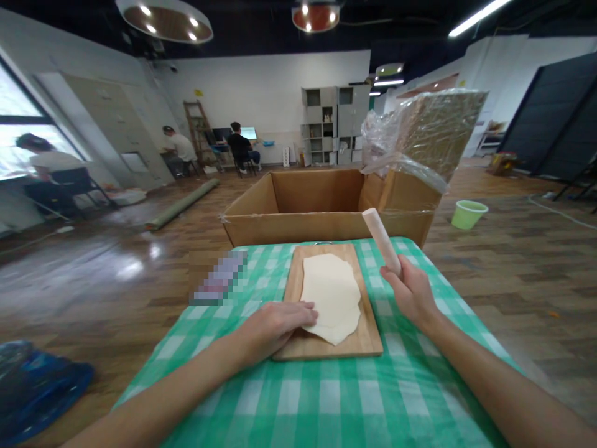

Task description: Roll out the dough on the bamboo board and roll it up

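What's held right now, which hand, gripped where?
Right hand holds the rolling pin by its near end. Left hand touches the dough near its left edge; whether it grips can't be told.

The right hand [413,289] hides the lower end of the rolling pin [380,233] in its grip. The left hand [280,323] covers part of the left edge of the dough sheet [331,292] — and some of the cutting board [370,336]. Beyond and left of the left hand, one item [219,278] is blurred into coarse squares — what it is cannot be told. Well left of that hand, the blue plastic bundle [51,392] is cut off by the view's edge.
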Demonstrator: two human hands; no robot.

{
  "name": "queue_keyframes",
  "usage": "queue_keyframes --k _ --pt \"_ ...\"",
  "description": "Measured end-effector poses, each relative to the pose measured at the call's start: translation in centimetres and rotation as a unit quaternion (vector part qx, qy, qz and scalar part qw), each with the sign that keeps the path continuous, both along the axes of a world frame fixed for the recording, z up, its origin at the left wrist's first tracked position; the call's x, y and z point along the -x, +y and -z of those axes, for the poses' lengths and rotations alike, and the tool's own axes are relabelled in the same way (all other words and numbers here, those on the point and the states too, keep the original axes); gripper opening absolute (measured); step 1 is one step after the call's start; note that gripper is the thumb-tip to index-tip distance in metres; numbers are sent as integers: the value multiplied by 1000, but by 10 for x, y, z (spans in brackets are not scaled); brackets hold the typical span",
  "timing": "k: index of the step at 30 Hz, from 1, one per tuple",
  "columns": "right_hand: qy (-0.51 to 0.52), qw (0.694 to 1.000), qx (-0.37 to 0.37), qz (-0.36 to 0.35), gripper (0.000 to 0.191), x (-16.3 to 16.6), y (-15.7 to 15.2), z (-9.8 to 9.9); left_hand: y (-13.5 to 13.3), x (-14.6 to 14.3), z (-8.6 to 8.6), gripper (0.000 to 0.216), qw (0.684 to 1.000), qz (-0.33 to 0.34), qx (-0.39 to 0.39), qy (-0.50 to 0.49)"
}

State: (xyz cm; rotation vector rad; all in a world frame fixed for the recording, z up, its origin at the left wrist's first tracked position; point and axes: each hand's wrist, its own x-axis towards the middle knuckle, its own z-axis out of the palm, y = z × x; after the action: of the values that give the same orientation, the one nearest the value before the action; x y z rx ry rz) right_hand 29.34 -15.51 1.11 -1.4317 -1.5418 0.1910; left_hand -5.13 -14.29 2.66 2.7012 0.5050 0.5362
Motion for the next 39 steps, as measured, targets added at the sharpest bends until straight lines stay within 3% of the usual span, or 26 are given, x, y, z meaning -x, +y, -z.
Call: queue_keyframes --k 4,8,11,15,18,23,28,33,37,39 --pt "-2 1000 6 -7 27 2 -1 0 1 -1 -26 43 999 -25 25 28" --pt "-10 1000 13 -3 28 4 -1 1 12 -34 -38 43 990 -121 0 78" --pt "-12 1000 18 -2 27 2 0 2 17 -69 -24 71 978 -137 -24 154" --pt "-9 1000 21 1 27 -1 1 1 13 -93 5 75 969 -142 -80 186" --pt "-22 999 31 -2 27 -1 1 0 15 -90 14 75 967 -141 -91 191" --pt "-70 996 51 -16 30 2 -1 -3 44 -71 11 69 967 -165 -49 189" --pt "-120 987 93 -47 38 5 -4 -4 76 -55 22 71 962 -230 -22 145" --pt "-249 952 165 -68 54 11 -3 -8 93 -43 32 57 969 -245 12 24" --pt "-355 912 195 -68 59 25 -1 -21 93 -34 14 48 923 -338 83 -166" --pt "-396 894 197 -77 58 37 2 -28 86 -33 -2 45 900 -357 72 -240"
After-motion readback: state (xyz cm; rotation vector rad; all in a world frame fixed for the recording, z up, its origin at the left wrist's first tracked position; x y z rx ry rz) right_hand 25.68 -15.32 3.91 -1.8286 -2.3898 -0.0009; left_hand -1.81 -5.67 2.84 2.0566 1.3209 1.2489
